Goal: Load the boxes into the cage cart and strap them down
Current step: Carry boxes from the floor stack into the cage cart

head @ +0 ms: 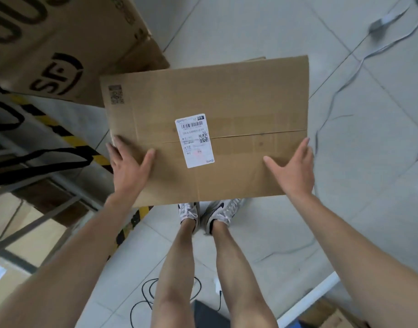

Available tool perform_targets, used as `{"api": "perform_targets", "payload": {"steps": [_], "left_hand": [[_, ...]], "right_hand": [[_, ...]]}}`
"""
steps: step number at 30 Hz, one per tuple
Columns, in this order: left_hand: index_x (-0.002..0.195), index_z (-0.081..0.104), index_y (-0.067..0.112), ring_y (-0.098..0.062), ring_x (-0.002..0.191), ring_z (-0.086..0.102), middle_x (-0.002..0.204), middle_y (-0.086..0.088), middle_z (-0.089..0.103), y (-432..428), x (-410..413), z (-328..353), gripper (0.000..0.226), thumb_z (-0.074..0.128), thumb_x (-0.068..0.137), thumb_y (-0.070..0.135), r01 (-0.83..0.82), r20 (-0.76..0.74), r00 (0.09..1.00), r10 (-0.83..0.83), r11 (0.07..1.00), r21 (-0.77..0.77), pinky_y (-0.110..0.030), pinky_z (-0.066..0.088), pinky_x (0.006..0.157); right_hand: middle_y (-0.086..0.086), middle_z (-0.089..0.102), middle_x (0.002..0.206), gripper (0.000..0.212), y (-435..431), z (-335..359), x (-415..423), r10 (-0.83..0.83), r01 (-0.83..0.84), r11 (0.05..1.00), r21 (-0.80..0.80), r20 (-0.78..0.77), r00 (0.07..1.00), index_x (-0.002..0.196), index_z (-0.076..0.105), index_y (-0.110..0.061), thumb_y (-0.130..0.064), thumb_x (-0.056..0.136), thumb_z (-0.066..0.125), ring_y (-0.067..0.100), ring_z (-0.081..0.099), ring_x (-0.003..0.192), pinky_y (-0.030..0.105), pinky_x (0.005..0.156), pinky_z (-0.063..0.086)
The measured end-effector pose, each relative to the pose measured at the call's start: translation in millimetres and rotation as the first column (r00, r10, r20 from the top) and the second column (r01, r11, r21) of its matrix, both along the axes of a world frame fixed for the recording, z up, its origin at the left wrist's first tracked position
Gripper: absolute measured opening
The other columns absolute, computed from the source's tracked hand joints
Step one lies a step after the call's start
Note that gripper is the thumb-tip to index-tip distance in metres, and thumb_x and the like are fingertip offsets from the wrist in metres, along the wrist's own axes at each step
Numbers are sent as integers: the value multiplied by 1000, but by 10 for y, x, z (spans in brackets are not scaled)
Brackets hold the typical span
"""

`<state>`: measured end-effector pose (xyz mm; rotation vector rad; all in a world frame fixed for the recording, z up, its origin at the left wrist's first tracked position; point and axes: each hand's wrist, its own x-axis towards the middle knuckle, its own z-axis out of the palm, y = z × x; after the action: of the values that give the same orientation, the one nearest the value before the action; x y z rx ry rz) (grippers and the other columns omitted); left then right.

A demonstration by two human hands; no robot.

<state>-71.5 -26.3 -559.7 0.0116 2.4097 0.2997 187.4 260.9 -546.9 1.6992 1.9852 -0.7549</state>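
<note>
now the box is carried between flat-fingered left hand and right hand; placement into lower-left cage cart is likely needed

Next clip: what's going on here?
A person stands over a flat cardboard box with a white shipping label, holding it between both hands. The left hand and right hand press its side edges, thumbs on top. It appears lifted above their shoes. To the left are a metal cart frame with black straps and a bigger printed box.
</note>
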Motion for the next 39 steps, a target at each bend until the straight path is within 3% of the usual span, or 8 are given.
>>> {"api": "perform_targets", "payload": {"steps": [3, 6, 11, 16, 21, 26, 30, 39], "left_hand": [[158, -9, 36, -35, 148, 30, 167, -5, 18, 74, -390, -77, 127, 64, 67, 86, -157, 26, 988, 155, 978, 138, -52, 29, 115], [156, 4, 38, -25, 144, 35, 161, 4, 29, 20, -625, -116, 131, 81, 58, 76, -217, 124, 974, 189, 938, 271, -38, 30, 108], [153, 16, 33, -25, 138, 42, 154, 1, 38, -15, -596, -144, 124, 86, 57, 68, -267, 150, 961, 230, 914, 306, -39, 36, 106], [154, 17, 28, -23, 134, 43, 153, -3, 40, -178, -318, 293, 123, 88, 60, 63, -319, 140, 947, 288, 893, 318, -37, 36, 103], [152, 19, 30, -16, 121, 45, 150, -3, 44, -372, -44, 1437, 129, 86, 50, 74, -365, 136, 931, 338, 875, 317, -35, 39, 99], [150, 23, 35, -12, 115, 47, 141, 6, 49, -601, 275, 3073, 129, 80, 45, 84, -380, 32, 919, 393, 858, 345, -33, 41, 95], [143, 37, 34, -23, 119, 59, 134, 6, 60, -907, 465, 4273, 114, 78, 48, 82, -384, -105, 884, 456, 836, 392, -40, 48, 96], [137, 43, 34, -38, 111, 66, 125, -8, 70, -2324, 781, 6256, 99, 68, 57, 87, -507, -457, 630, 628, 778, 370, -43, 49, 84]], "right_hand": [[8, 16, 167, 129, 235, -108, -165, -100, 99, 995, -23, -78, 992, 161, -4, -20, -75, 71, 70, 26, 21, 151, 49, 114, 31], [2, 28, 163, 122, 475, -157, -272, -208, 196, 977, -83, -196, 958, 160, 9, -25, -73, 68, 73, 23, 32, 147, 42, 113, 32], [-12, 55, 138, 102, 626, -118, -269, -292, 250, 950, -190, -244, 925, 149, 31, -29, -65, 66, 79, 18, 55, 127, 32, 98, 42], [-15, 57, 133, 99, 549, 338, -129, -310, 260, 942, -214, -250, 917, 145, 33, -34, -66, 63, 77, 17, 57, 121, 31, 93, 42], [-10, 56, 138, 100, 466, 1391, -16, -267, 216, 956, -198, -286, 920, 147, 29, -35, -65, 65, 77, 21, 55, 126, 33, 94, 42], [-7, 57, 141, 95, 302, 2836, 41, -183, 136, 979, -155, -347, 920, 146, 32, -34, -65, 68, 75, 25, 55, 128, 49, 107, 44], [-3, 51, 150, 99, 98, 3881, 37, -52, 2, 992, -124, -401, 915, 153, 29, -31, -69, 72, 72, 28, 50, 136, 52, 111, 40], [-2, 63, 130, 75, -906, 5515, -791, 265, -348, 938, -3, -643, 719, 137, 44, -32, -68, 76, 70, 30, 60, 119, 51, 100, 48]]}}
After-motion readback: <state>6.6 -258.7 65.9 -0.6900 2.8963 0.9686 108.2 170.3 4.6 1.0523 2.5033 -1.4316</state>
